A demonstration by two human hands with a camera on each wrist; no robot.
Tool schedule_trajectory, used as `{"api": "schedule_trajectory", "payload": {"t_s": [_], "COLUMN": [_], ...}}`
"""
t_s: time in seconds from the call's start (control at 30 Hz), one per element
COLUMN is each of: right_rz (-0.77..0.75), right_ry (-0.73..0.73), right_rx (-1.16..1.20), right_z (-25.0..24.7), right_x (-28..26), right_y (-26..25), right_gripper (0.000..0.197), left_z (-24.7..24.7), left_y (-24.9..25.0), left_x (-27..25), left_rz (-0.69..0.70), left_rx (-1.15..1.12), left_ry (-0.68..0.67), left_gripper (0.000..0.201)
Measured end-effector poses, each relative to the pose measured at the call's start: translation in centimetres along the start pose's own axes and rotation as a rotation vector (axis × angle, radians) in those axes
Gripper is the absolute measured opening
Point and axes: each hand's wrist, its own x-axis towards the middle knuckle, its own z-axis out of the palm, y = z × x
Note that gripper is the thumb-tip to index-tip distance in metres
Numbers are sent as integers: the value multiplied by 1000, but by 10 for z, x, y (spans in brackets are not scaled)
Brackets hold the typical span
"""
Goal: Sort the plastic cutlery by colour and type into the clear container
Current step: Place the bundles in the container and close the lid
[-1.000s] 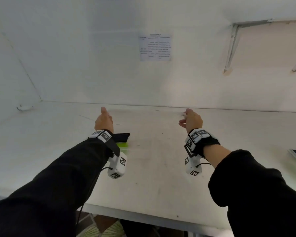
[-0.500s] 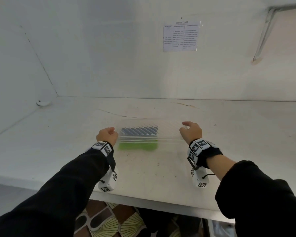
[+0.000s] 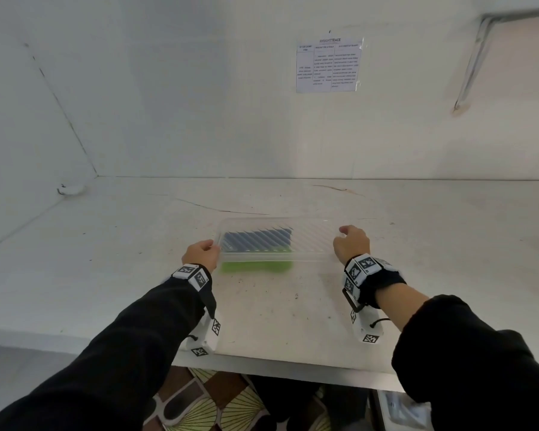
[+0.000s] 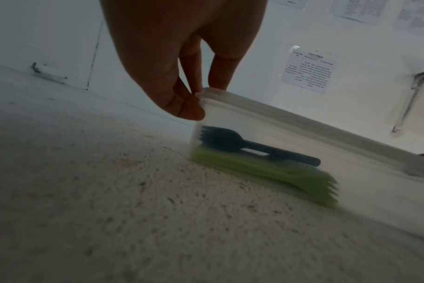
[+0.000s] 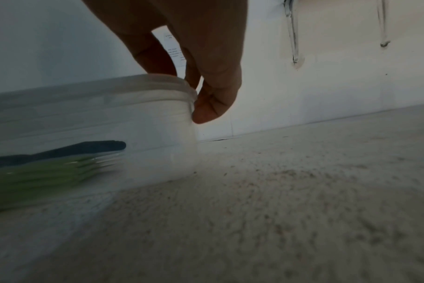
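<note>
A clear lidded container (image 3: 311, 241) stands on the white table, between my two hands. Inside its left half lie dark forks (image 3: 257, 239) (image 4: 232, 142) behind a stack of green forks (image 3: 255, 266) (image 4: 266, 172). My left hand (image 3: 199, 253) (image 4: 194, 103) pinches the container's left end at the lid rim. My right hand (image 3: 350, 242) (image 5: 199, 95) grips the right end the same way, thumb on the side wall. In the right wrist view the green cutlery (image 5: 44, 172) and a dark handle (image 5: 97, 146) show through the wall.
The white table (image 3: 262, 321) is speckled with dirt and runs to a front edge close to me. A white wall stands behind with a printed sheet (image 3: 329, 65) taped on it. A metal shelf bracket (image 3: 470, 60) hangs at the upper right.
A second ago both hands were raised over the bare table. They have come down onto the container's two ends and hold it there; my head has turned left and down.
</note>
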Motion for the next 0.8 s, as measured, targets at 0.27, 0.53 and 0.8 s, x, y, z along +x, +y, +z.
{"api": "schedule_trajectory", "payload": {"t_s": [0.27, 0.53, 0.8], "right_rz": [192, 125, 133], "right_ry": [-50, -74, -143], "right_rx": [29, -160, -105], "right_z": [-4, -4, -5], "right_x": [8, 18, 23], "right_y": [-1, 2, 3], "right_gripper": [35, 48, 37], "left_z": [7, 7, 1], "left_y": [-3, -5, -2], "left_x": [7, 17, 23], "left_rz": [-121, -251, -291], "left_rx": [-261, -439, -462], "left_ry": [9, -26, -107], "left_gripper": [34, 16, 23]}}
